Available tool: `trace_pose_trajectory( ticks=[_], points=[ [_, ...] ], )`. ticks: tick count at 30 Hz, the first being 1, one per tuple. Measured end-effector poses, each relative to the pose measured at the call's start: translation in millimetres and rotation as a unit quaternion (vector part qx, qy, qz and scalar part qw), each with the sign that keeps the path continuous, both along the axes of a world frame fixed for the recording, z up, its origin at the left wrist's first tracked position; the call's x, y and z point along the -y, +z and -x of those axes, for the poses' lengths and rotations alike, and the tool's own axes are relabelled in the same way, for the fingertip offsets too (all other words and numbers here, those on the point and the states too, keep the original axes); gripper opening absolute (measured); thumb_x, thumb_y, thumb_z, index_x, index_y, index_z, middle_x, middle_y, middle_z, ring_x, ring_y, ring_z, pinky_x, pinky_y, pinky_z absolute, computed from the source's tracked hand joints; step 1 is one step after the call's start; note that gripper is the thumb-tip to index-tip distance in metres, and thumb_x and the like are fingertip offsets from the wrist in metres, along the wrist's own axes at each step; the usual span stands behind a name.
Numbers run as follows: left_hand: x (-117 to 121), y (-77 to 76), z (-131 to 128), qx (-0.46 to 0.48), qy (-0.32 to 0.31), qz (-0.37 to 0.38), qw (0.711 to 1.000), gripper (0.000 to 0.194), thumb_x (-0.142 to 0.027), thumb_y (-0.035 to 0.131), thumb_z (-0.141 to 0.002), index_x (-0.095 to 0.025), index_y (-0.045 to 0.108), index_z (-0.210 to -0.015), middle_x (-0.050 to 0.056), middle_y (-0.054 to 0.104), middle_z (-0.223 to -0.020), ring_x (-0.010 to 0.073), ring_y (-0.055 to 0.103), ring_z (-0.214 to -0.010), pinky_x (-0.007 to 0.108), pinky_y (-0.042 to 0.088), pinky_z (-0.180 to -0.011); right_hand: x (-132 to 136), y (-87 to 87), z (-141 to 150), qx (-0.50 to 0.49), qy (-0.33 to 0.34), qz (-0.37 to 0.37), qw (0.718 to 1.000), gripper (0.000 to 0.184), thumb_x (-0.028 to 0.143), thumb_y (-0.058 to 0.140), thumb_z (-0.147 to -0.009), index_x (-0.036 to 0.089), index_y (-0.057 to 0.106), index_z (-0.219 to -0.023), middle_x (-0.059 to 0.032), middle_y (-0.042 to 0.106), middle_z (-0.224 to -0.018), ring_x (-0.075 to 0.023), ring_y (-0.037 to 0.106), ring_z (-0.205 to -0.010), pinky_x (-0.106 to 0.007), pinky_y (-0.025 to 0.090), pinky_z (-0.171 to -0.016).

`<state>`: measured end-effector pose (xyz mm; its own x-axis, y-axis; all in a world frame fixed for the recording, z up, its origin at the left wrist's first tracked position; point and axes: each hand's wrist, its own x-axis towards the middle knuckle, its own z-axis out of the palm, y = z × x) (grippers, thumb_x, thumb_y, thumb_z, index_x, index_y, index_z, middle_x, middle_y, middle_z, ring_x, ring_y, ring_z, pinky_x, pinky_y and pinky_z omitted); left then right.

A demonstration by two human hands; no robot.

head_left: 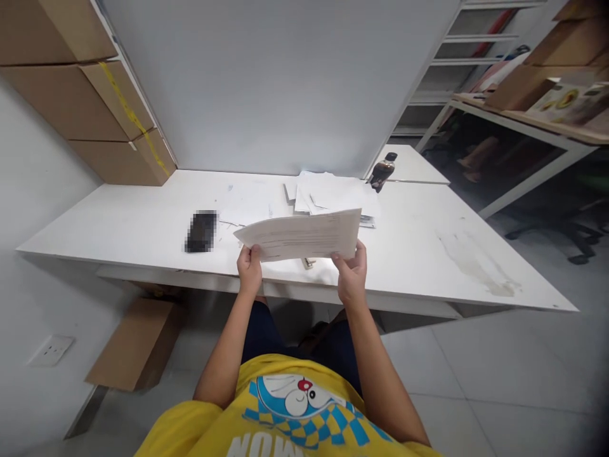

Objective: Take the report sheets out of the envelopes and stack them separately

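So, paper held btwn L hand & R hand.

Two hands, one bottle, one outlet

Dark bottle upright on table, just beside partition. Left: brown boxes stacked; lone box lower down; wall socket. Right: grey smear on table; white rack beyond.
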<state>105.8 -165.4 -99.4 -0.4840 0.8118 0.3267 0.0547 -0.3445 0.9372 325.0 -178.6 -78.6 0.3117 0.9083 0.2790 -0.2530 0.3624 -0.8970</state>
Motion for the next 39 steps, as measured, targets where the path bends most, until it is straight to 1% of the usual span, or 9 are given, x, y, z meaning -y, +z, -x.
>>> trace_pose_trajectory(
  ticks=[3,7,10,14,20,25,31,35,39],
  points=[
    [1,-8.4,2,0.015,-0.024,0.011,1.0,0.045,-0.061,0.059,-0.085,-0.017,0.066,-0.095,0.008,0.071,-0.097,0.0218,0.065,-0.099,0.031,0.049,-0.089,3,-16.0,-11,0.072,0.018,0.029,0.997,0.04,0.039,0.07,-0.077,0.023,0.056,-0.111,-0.0062,0.064,-0.109,-0.022,0.06,-0.102,-0.039,0.047,-0.095],
    [0,-13.1,5,0.011,-0.076,0.012,0.997,0.04,-0.057,0.063,-0.083,-0.018,0.064,-0.091,0.005,0.069,-0.089,0.0188,0.064,-0.089,0.028,0.05,-0.081,2,-33.4,-17,0.147,0.027,0.064,0.987,0.033,0.035,0.065,-0.078,0.024,0.056,-0.109,-0.0052,0.064,-0.109,-0.0229,0.058,-0.106,-0.04,0.046,-0.097],
    [0,-11.6,5,-0.011,-0.094,0.011,0.995,0.04,-0.057,0.063,-0.083,-0.018,0.063,-0.089,0.003,0.067,-0.085,0.0174,0.063,-0.083,0.026,0.05,-0.077,-5,-46.5,-18,0.151,0.033,0.08,0.985,0.032,0.031,0.062,-0.077,0.025,0.053,-0.108,-0.0043,0.063,-0.108,-0.022,0.058,-0.108,-0.04,0.045,-0.099],
    [1,-9.5,3,-0.029,-0.105,0.011,0.994,0.04,-0.057,0.061,-0.085,-0.018,0.063,-0.092,0.005,0.068,-0.09,0.0178,0.064,-0.088,0.027,0.05,-0.08,-12,-58.2,-17,0.146,0.029,0.075,0.986,0.032,0.028,0.058,-0.078,0.024,0.051,-0.109,-0.0034,0.062,-0.107,-0.0208,0.057,-0.106,-0.04,0.044,-0.099],
    [1,-10.0,0,-0.033,-0.093,0.025,0.995,0.048,-0.063,0.061,-0.083,-0.017,0.064,-0.097,0.008,0.071,-0.098,0.0209,0.065,-0.096,0.03,0.051,-0.085,-11,-58.4,-18,0.169,0.027,0.074,0.982,0.03,0.026,0.055,-0.079,0.025,0.05,-0.109,-0.0027,0.062,-0.104,-0.0207,0.057,-0.103,-0.04,0.043,-0.098],
    [2,-8.2,-2,-0.043,-0.094,0.025,0.994,0.048,-0.062,0.059,-0.084,-0.018,0.065,-0.101,0.01,0.071,-0.105,0.0235,0.065,-0.105,0.033,0.052,-0.091,-11,-58.4,-18,0.174,0.024,0.082,0.981,0.031,0.026,0.055,-0.078,0.026,0.05,-0.109,-0.0026,0.062,-0.105,-0.0212,0.057,-0.103,-0.04,0.043,-0.098],
    [2,-9.6,-3,-0.046,-0.095,0.018,0.994,0.048,-0.062,0.058,-0.086,-0.019,0.064,-0.106,0.012,0.07,-0.11,0.024,0.065,-0.106,0.036,0.052,-0.093,-11,-56.8,-18,0.176,0.026,0.078,0.981,0.03,0.025,0.053,-0.079,0.025,0.05,-0.109,-0.0033,0.062,-0.106,-0.0218,0.057,-0.105,-0.04,0.043,-0.097],
    [1,-11.6,-3,-0.046,-0.094,0.015,0.994,0.049,-0.062,0.057,-0.086,-0.019,0.062,-0.109,0.012,0.069,-0.111,0.0243,0.065,-0.107,0.037,0.052,-0.094,-10,-54.2,-18,0.181,0.028,0.089,0.979,0.03,0.026,0.054,-0.079,0.025,0.051,-0.109,-0.0035,0.063,-0.106,-0.0218,0.057,-0.104,-0.039,0.043,-0.096],
    [1,-11.8,-5,-0.049,-0.095,0.015,0.994,0.05,-0.063,0.058,-0.085,-0.02,0.061,-0.109,0.012,0.068,-0.112,0.0247,0.064,-0.11,0.037,0.051,-0.095,-10,-53.7,-18,0.173,0.032,0.09,0.98,0.032,0.026,0.055,-0.078,0.025,0.051,-0.11,-0.0034,0.063,-0.107,-0.0216,0.057,-0.104,-0.039,0.044,-0.096]
  ],
)
